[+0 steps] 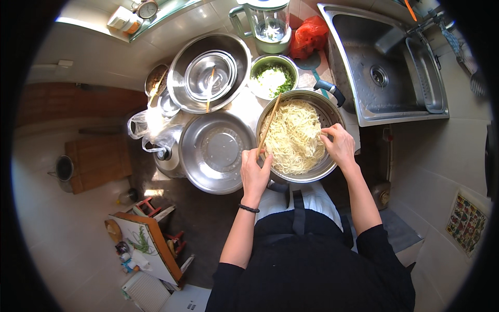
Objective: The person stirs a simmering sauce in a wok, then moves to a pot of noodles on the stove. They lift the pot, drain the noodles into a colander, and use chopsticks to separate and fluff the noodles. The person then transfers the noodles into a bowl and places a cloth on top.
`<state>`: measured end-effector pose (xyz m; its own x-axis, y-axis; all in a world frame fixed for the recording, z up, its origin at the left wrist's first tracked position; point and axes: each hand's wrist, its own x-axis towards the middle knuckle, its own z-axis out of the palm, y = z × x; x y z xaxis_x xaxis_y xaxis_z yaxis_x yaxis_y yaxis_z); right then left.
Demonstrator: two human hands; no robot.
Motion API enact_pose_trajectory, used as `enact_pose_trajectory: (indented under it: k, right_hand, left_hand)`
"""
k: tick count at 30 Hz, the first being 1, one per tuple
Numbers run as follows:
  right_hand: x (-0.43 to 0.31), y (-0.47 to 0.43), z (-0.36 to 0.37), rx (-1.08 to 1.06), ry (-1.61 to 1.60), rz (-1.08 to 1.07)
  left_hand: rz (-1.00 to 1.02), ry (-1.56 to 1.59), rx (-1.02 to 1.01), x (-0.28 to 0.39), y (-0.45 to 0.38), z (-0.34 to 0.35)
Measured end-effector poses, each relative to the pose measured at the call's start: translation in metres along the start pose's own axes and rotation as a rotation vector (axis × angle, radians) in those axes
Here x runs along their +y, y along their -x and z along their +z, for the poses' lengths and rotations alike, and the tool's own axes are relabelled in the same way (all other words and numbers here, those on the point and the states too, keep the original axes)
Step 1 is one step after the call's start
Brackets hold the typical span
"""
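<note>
Pale thin noodles [294, 136] lie heaped in a round steel steamer pot [329, 165] with a perforated bottom and dark handles. My left hand [255, 171] is at the pot's left front rim, holding wooden chopsticks [269, 121] that slant up along the left side of the noodles. Its thumb and fingertips reach over the rim close to the noodles. At the right side of the pot, my right hand [340, 144] has its thumb and fingertips pinched on the edge of the heap. The pot's front handle is partly hidden near my left wrist.
A wide steel basin [187, 156] stands left of the pot, and nested steel bowls [177, 70] sit behind it. A bowl of chopped greens [290, 76], a blender [269, 31] and a red plastic bag [310, 37] are behind the pot. To the right is a steel sink [362, 105].
</note>
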<state>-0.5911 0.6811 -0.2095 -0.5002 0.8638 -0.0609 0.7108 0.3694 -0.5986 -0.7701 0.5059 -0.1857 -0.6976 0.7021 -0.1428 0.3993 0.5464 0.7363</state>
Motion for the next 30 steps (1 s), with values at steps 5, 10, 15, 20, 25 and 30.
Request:
enact_pose_trajectory:
  k: [5,10,15,20,25,30]
  right_hand:
    - [-0.023,0.005,-0.115,-0.166,-0.628,0.048]
    - [-0.038,0.002,-0.158,-0.653,-1.761,-0.879]
    - [-0.058,0.002,-0.12,-0.813,-0.32,-0.522]
    - [-0.065,0.013,-0.113,-0.735,-1.347,-0.771]
    - [-0.123,0.052,-0.037,-0.687,-0.49,-0.328]
    - [-0.163,0.147,0.063,-1.036,-0.736,-0.148]
  left_hand:
    - [-0.025,0.066,0.068,0.002,0.01,-0.007]
    - [-0.087,0.098,0.134,0.011,0.03,-0.009]
    - [-0.104,0.153,0.197,0.017,0.064,-0.009]
    - [-0.148,0.322,0.161,0.013,0.096,-0.017]
    - [-0.155,0.751,0.148,-0.016,0.112,-0.019]
    - [-0.147,0.964,0.22,-0.059,0.136,-0.054]
